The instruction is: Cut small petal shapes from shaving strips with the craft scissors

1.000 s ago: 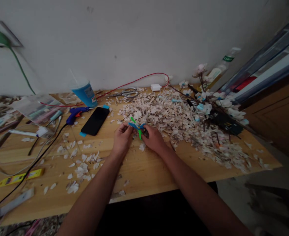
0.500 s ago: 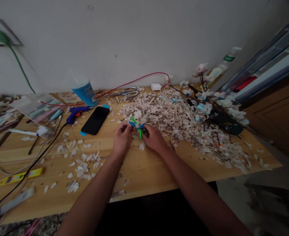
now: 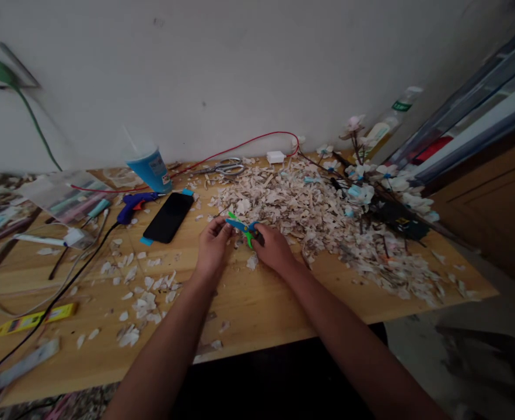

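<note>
My right hand is closed round the handles of small blue and green scissors, over the table's middle. The blades point left toward my left hand, whose thumb and fingers are pinched together near the tips. What the left fingers hold is too small to make out. Just behind and to the right lies a big heap of pale petal scraps.
A black phone, a blue glue gun and a blue cup stand to the left. Metal scissors lie behind. Flower branches and a bottle are at the right. A yellow cutter lies front left.
The small scissors' blades have come closer together. Both hands stay nearly in place, while the whole view has shifted slightly.
</note>
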`<state>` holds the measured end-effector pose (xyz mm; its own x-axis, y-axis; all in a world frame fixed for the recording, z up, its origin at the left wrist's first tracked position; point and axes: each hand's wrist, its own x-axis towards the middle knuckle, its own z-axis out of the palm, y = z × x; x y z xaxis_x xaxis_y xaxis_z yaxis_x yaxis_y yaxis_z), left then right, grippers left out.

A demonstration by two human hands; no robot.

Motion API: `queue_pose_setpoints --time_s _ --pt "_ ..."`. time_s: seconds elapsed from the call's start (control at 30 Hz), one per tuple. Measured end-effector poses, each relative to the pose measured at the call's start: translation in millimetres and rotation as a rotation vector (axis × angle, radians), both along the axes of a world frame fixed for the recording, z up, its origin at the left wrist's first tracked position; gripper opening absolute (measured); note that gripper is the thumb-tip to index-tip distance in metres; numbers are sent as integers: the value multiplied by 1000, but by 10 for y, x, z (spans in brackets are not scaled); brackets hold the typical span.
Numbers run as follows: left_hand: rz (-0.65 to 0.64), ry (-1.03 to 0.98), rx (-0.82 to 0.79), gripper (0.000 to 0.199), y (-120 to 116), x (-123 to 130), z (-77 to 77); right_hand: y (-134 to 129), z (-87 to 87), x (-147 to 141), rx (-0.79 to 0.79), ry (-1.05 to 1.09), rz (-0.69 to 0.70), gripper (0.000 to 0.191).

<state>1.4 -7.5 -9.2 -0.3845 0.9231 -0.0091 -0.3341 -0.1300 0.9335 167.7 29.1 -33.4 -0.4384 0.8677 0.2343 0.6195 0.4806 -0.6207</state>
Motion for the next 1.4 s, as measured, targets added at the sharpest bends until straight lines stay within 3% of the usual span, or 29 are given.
queue_pose_setpoints --time_s 0.1,0.2,0.8,1.2,1.4 --pt "-43 -159 -26 31 11 23 -16 -2 0 -4 6 -11 -5 22" --pt "-58 -166 -32 30 14 25 -23 -13 21 -12 13 -15 -1 25" --pt "11 352 30 17 -9 -46 54 -12 59 -4 -12 -13 28 22" --pt "-63 675 9 14 -8 -212 93 -16 -3 -25 45 -97 -19 25" --pt "-63 713 37 21 -5 -206 54 -34 -13 -32 91 -145 -19 28"
